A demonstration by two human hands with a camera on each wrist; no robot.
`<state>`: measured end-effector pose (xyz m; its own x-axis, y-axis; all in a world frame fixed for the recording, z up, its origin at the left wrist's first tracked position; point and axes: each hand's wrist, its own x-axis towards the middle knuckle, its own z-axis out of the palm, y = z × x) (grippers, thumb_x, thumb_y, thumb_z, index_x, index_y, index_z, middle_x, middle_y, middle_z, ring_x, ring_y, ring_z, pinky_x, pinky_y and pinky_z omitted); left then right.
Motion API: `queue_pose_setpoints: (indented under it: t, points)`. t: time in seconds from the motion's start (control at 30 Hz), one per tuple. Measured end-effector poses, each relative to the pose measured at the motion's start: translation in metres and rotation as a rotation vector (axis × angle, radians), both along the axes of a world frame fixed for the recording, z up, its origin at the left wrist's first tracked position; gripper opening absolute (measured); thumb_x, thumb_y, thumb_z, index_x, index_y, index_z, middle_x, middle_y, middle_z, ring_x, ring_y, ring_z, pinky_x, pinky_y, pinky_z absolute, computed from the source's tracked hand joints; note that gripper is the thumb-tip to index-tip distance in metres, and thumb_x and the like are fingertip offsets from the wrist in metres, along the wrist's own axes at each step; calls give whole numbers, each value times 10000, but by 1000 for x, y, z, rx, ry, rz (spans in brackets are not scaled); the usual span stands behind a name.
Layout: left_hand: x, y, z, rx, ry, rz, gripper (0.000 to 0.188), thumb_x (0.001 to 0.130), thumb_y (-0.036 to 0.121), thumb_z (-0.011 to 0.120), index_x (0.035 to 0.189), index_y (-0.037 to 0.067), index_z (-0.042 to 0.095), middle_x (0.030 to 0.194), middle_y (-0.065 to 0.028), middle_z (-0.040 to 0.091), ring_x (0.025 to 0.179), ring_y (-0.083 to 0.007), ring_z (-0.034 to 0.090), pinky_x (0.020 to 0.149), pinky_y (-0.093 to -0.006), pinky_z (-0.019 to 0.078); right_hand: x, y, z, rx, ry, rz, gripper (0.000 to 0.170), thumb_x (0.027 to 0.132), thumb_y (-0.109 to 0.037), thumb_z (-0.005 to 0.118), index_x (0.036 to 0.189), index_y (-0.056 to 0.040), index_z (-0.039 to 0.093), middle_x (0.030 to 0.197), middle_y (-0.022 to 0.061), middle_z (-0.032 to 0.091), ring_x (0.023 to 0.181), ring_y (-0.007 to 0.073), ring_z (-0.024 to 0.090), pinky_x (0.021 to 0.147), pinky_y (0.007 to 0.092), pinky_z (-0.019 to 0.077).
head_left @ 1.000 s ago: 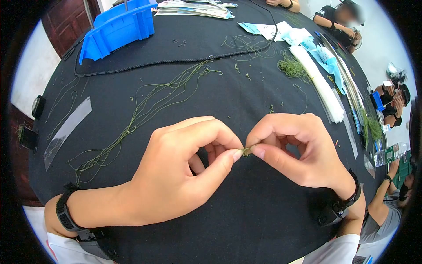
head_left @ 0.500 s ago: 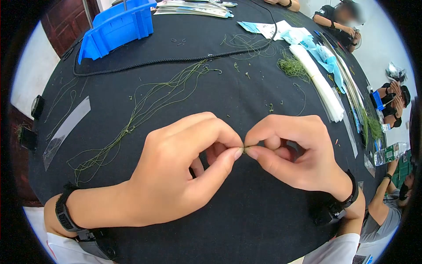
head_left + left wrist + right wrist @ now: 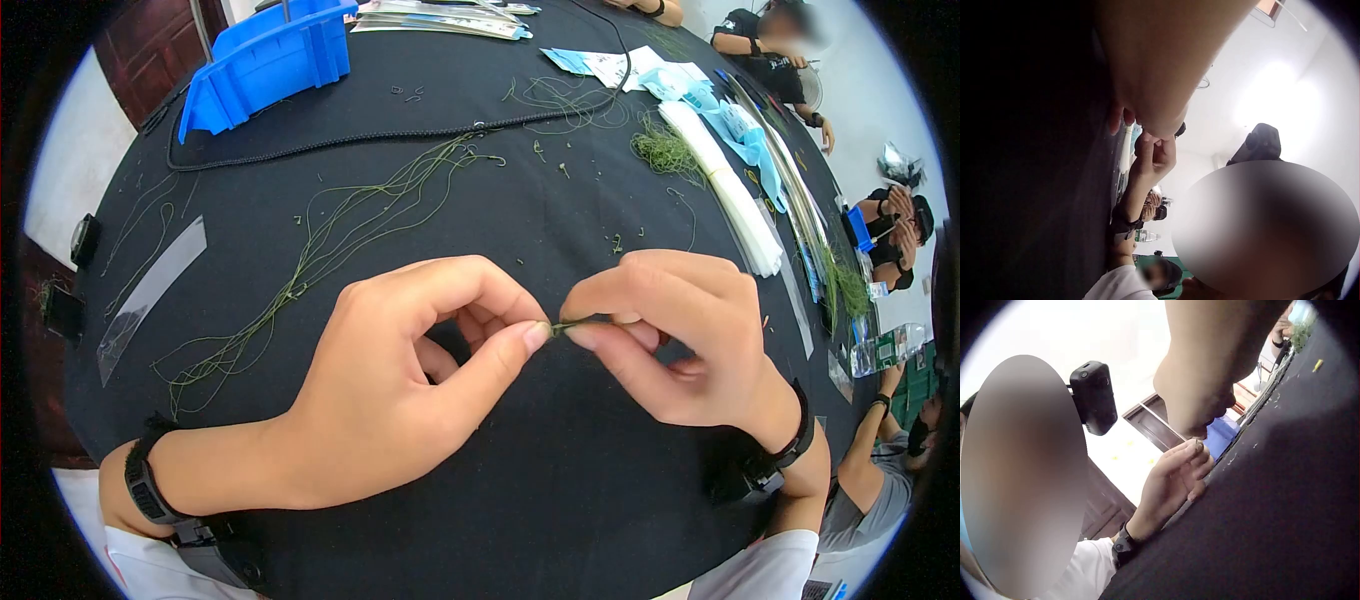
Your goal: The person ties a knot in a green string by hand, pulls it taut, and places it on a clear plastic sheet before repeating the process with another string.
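Between the two hands, close above the black tablecloth, is a short bit of thin green line [image 3: 566, 325], mostly hidden by the fingertips. My left hand [image 3: 415, 370] pinches one end of it between thumb and index finger, the other fingers curled behind. Thumb and index finger of the right hand [image 3: 680, 340] pinch the other end, a small gap from the left fingertips. In the right wrist view, a tiny dark bit shows at the tips of the left hand [image 3: 1172, 478]. Beyond the left hand, a knotted bundle of green lines [image 3: 292, 295] lies spread on the cloth.
A black cord [image 3: 330, 155] crosses the table in front of a blue bin [image 3: 270, 65]. To the right lie a green tangle of line [image 3: 668, 155] and a bundle of white strips [image 3: 730, 200]. At the left is a clear plastic strip [image 3: 150, 295]. Other people sit around.
A small loop showed at the fingertips earlier; then the fingertips came together. Now they are slightly apart with line stretched between, and the right hand has risen and tilted a little.
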<state>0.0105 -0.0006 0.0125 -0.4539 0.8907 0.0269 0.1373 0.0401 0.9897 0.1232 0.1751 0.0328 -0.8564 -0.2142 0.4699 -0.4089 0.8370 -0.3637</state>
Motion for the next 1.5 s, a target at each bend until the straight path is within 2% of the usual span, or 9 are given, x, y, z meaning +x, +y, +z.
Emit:
queue_pose_setpoints:
  t: [0.13, 0.23, 0.43, 0.73, 0.93, 1.1, 1.23, 1.4, 1.5]
  points:
    - [0, 0, 0, -6, -20, 3, 122, 881, 67, 594, 920, -49, 596, 808, -66, 585, 648, -64, 557, 472, -189, 502, 3, -2, 3, -127, -153, -77, 143, 750, 19, 647, 858, -61, 599, 556, 40, 469, 447, 151, 479, 416, 280, 360]
    - [0, 0, 1, 1, -51, 10, 118, 883, 64, 588, 921, -47, 596, 806, -64, 582, 650, -62, 551, 473, -189, 503, 4, 0, 5, -160, -187, -126, 175, 707, 64, 641, 849, -37, 658, 543, -18, 451, 425, 55, 368, 412, 217, 264]
    - [0, 1, 1, 4, -59, 12, 119, 883, 64, 586, 921, -49, 596, 802, -62, 579, 654, -62, 550, 474, -191, 504, 4, 2, 5, -231, -216, -102, 170, 730, 52, 652, 871, -42, 670, 476, -56, 300, 414, 40, 252, 423, 225, 183]
    - [0, 1, -2, 41, 14, 12, 114, 884, 58, 587, 918, -50, 597, 809, -60, 575, 662, -60, 552, 473, -188, 506, 4, -1, 3, -369, -289, -110, 127, 761, 7, 689, 877, -40, 672, 457, -78, 261, 407, 20, 203, 433, 228, 146]
    - [0, 0, -2, 24, -24, -2, 121, 883, 65, 590, 917, -52, 595, 800, -59, 573, 658, -59, 552, 470, -189, 506, 4, -2, 1, -277, -228, -137, 130, 758, 16, 688, 878, -33, 677, 459, -76, 288, 407, 19, 215, 427, 223, 157]
    - [0, 0, 0, -1, -72, 0, 135, 886, 80, 591, 913, -52, 595, 781, -58, 573, 650, -60, 550, 471, -190, 506, 4, 3, 1, -246, -199, -109, 120, 770, 32, 663, 876, -21, 681, 475, -43, 426, 384, 29, 284, 407, 215, 189]
    - [0, 0, 2, 2, 19, 10, 110, 877, 52, 590, 906, -54, 592, 810, -62, 565, 647, -63, 548, 481, -185, 507, 2, 3, 7, -190, -206, -80, 121, 778, 33, 650, 880, -21, 687, 536, -7, 567, 379, 30, 368, 385, 207, 214]
    - [-1, 0, -5, 142, 234, 9, 69, 856, 1, 585, 896, -55, 589, 866, -73, 553, 670, -72, 555, 495, -182, 513, 3, 3, 9, -215, -231, -76, 149, 785, 46, 633, 903, -22, 694, 631, 20, 643, 390, 27, 418, 373, 201, 239]
    - [-1, 0, -5, 156, 250, 16, 57, 849, -14, 581, 892, -51, 590, 872, -77, 554, 686, -76, 558, 500, -183, 516, 4, 3, 8, -252, -249, -87, 163, 787, 55, 624, 908, -24, 699, 693, 33, 673, 403, 24, 443, 374, 197, 255]
